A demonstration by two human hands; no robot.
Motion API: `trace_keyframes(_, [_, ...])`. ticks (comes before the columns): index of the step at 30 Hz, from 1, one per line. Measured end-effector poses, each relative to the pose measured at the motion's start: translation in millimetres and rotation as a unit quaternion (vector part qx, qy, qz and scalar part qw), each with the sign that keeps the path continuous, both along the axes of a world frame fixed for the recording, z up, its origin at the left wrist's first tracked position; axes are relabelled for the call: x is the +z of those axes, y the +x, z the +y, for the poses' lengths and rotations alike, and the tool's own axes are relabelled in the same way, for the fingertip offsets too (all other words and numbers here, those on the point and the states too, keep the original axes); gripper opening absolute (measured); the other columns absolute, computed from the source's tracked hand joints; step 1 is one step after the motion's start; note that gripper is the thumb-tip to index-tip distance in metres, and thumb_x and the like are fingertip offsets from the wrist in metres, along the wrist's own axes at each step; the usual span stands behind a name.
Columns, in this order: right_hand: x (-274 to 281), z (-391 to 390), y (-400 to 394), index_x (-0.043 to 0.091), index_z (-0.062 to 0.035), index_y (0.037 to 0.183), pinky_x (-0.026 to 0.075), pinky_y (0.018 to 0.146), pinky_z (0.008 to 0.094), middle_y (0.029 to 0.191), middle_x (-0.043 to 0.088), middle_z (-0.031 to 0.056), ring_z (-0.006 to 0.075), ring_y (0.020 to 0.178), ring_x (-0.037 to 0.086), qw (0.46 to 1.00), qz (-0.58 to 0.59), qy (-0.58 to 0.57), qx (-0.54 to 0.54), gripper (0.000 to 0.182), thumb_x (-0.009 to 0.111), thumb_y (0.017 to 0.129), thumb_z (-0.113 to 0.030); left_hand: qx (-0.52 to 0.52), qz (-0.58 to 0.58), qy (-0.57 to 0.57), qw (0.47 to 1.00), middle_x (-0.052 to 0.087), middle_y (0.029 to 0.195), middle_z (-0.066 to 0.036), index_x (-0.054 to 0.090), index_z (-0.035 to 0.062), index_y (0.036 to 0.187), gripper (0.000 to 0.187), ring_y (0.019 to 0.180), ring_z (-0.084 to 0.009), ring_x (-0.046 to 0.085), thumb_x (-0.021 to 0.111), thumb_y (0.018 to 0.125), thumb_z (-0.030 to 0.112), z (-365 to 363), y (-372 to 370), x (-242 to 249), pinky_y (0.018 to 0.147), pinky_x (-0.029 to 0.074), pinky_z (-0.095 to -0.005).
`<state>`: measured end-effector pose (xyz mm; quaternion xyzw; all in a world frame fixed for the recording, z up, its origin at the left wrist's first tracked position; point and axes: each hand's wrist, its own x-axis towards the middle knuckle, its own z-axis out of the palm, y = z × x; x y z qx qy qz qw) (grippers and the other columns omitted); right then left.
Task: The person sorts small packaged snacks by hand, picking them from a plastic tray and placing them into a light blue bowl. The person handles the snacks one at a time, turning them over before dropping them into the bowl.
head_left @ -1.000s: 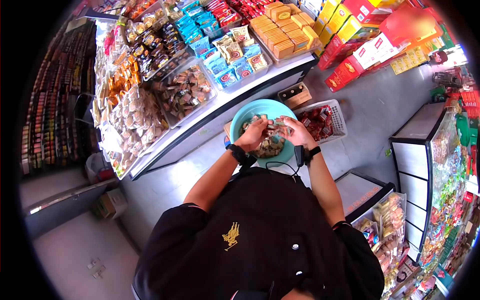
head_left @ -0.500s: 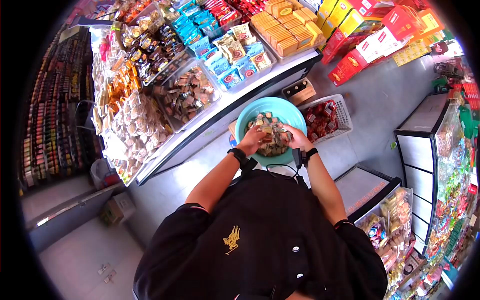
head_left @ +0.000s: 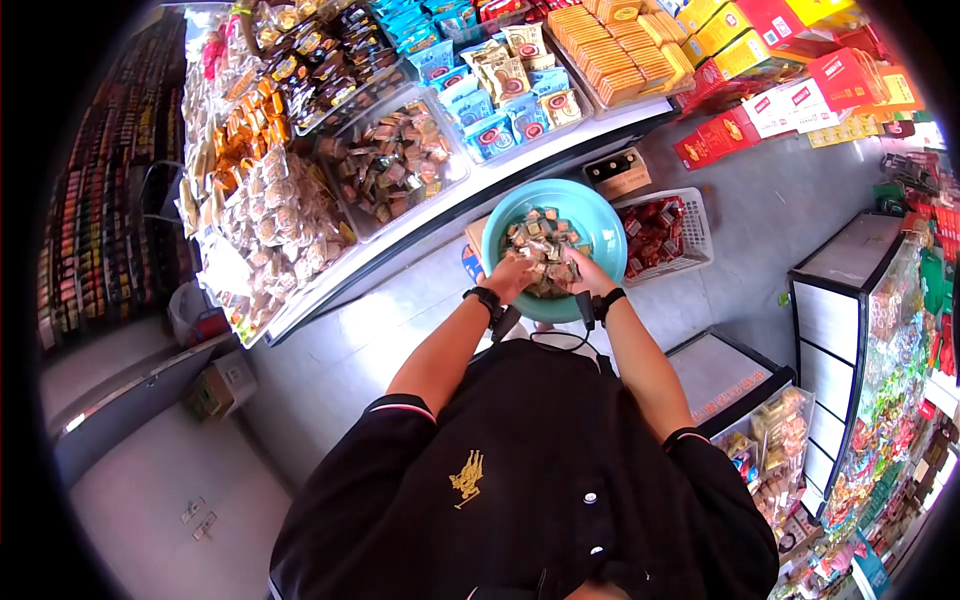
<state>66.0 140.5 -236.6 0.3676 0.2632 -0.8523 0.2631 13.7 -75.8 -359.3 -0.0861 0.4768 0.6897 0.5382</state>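
Observation:
A turquoise basin [head_left: 607, 215] stands before me, with a heap of small wrapped snacks [head_left: 545, 232] inside it. My left hand [head_left: 511, 276] reaches over the near left side of the basin, its fingers curled in among the snacks. From the near right side, my right hand [head_left: 590, 273] cups the same heap, so that a clump of packets lies between the two hands. Some fingertips are hidden by the packets. Similar small packets fill a clear bin [head_left: 455, 180] on the display counter, up and left of the basin.
A white basket [head_left: 700, 225] of red packets and a small wooden box [head_left: 622, 182] stand right of the basin. The counter edge [head_left: 420, 222] runs close behind it. Bins of biscuits [head_left: 610, 50] and blue packets [head_left: 490, 135] sit on top. A low cabinet [head_left: 725, 375] stands near my right elbow.
My hands have sunk lower into the heap, toward the basin's near side, and their fingers show less. The whole view has shifted a little, with the basin slightly further right.

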Motion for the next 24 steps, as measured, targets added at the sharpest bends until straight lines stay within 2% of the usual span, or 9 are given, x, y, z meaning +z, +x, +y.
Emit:
trace_keyframes(2, [9.3, -1.3, -3.7, 0.054, -0.0121, 0.121, 0.057, 0.081, 0.0345, 0.104, 0.063, 0.0055, 0.0188, 0.09, 0.065, 1.0, 0.006, 0.002, 0.014, 0.034, 0.053, 0.099, -0.038, -0.066, 0.083, -0.013, 0.994, 0.058, 0.119, -0.004, 0.05, 0.0113, 0.128, 0.037, 0.104, -0.0165, 0.059, 0.06, 0.093, 0.015, -8.0, -1.8, -15.7, 0.083, 0.048, -0.0298])
trace_keyframes(5, [-16.5, 2.7, -1.2, 0.054, -0.0109, 0.119, 0.057, 0.083, 0.039, 0.101, 0.063, 0.0081, 0.0221, 0.09, 0.066, 0.999, 0.033, -0.015, 0.027, 0.036, 0.052, 0.099, -0.04, -0.082, 0.117, -0.082, 0.986, 0.059, 0.12, -0.004, 0.051, 0.0126, 0.132, 0.044, 0.107, -0.0173, 0.058, 0.064, 0.092, 0.022, -0.8, -5.2, 60.1, 0.085, 0.048, -0.0331])
trace_keyframes(7, [16.0, -2.9, -5.0, 0.053, -0.011, 0.119, 0.057, 0.083, 0.0418, 0.102, 0.063, 0.0091, 0.024, 0.09, 0.066, 0.998, 0.03, -0.051, -0.006, 0.037, 0.052, 0.098, -0.041, -0.078, 0.138, -0.097, 0.983, 0.06, 0.121, -0.003, 0.051, 0.0134, 0.134, 0.048, 0.109, -0.0176, 0.057, 0.066, 0.091, 0.027, 8.9, -5.8, 101.2, 0.085, 0.048, -0.0344])
trace_keyframes(10, [24.7, -0.5, -4.6, 0.053, -0.0119, 0.12, 0.057, 0.083, 0.044, 0.102, 0.063, 0.0103, 0.026, 0.089, 0.066, 0.996, 0.024, -0.088, -0.014, 0.036, 0.052, 0.098, -0.041, -0.082, 0.139, 0.016, 0.987, 0.06, 0.122, -0.006, 0.052, 0.0092, 0.132, 0.051, 0.112, -0.0175, 0.057, 0.071, 0.088, 0.027, 18.2, -6.9, 65.8, 0.088, 0.048, -0.0337])
trace_keyframes(13, [10.7, 8.1, -0.1, 0.053, -0.0134, 0.121, 0.057, 0.082, 0.0441, 0.105, 0.063, 0.0113, 0.0266, 0.09, 0.066, 0.996, 0.021, -0.09, 0.012, 0.038, 0.052, 0.098, -0.043, -0.073, 0.075, 0.021, 0.994, 0.06, 0.12, -0.01, 0.052, 0.0054, 0.13, 0.055, 0.11, -0.018, 0.058, 0.076, 0.084, 0.022, 29.8, -7.7, 69.9, 0.089, 0.049, -0.0336])
trace_keyframes(17, [20.2, 12.8, 8.0, 0.053, -0.0115, 0.124, 0.056, 0.082, 0.0424, 0.109, 0.064, 0.0118, 0.0272, 0.095, 0.065, 0.997, 0.049, -0.042, 0.052, 0.045, 0.053, 0.097, -0.047, -0.134, 0.31, -0.094, 0.937, 0.062, 0.113, -0.012, 0.054, 0.0015, 0.123, 0.049, 0.105, -0.0196, 0.06, 0.076, 0.082, 0.017, 36.9, -3.4, 43.4, 0.087, 0.05, -0.033])
trace_keyframes(21, [6.5, 22.3, 17.1, 0.054, -0.0063, 0.124, 0.054, 0.085, 0.0406, 0.109, 0.064, 0.0116, 0.0257, 0.097, 0.065, 0.992, 0.062, -0.052, 0.1, 0.054, 0.052, 0.096, -0.052, -0.171, 0.479, -0.127, 0.851, 0.063, 0.108, -0.012, 0.054, -0.0013, 0.117, 0.045, 0.1, -0.0205, 0.061, 0.076, 0.082, 0.015, 37.1, 5.5, -44.8, 0.085, 0.051, -0.0324])
trace_keyframes(23, [5.0, 26.5, 22.9, 0.055, -0.004, 0.124, 0.053, 0.086, 0.04, 0.109, 0.065, 0.0114, 0.0247, 0.098, 0.065, 0.991, 0.068, -0.042, 0.108, 0.058, 0.05, 0.096, -0.054, -0.06, 0.301, -0.155, 0.939, 0.064, 0.106, -0.01, 0.054, 0.0, 0.118, 0.042, 0.096, -0.018, 0.062, 0.072, 0.085, 0.02, 45.3, 12.2, 77.0, 0.083, 0.051, -0.0305])
trace_keyframes(24, [7.7, 28.9, 26.0, 0.055, -0.0054, 0.124, 0.053, 0.086, 0.0397, 0.109, 0.065, 0.0109, 0.0241, 0.098, 0.065, 0.991, 0.063, -0.041, 0.111, 0.058, 0.049, 0.096, -0.055, -0.084, 0.267, -0.11, 0.954, 0.064, 0.106, -0.009, 0.054, 0.0011, 0.119, 0.041, 0.095, -0.0169, 0.062, 0.07, 0.087, 0.02, 40.6, 7.1, 34.4, 0.081, 0.051, -0.0295])
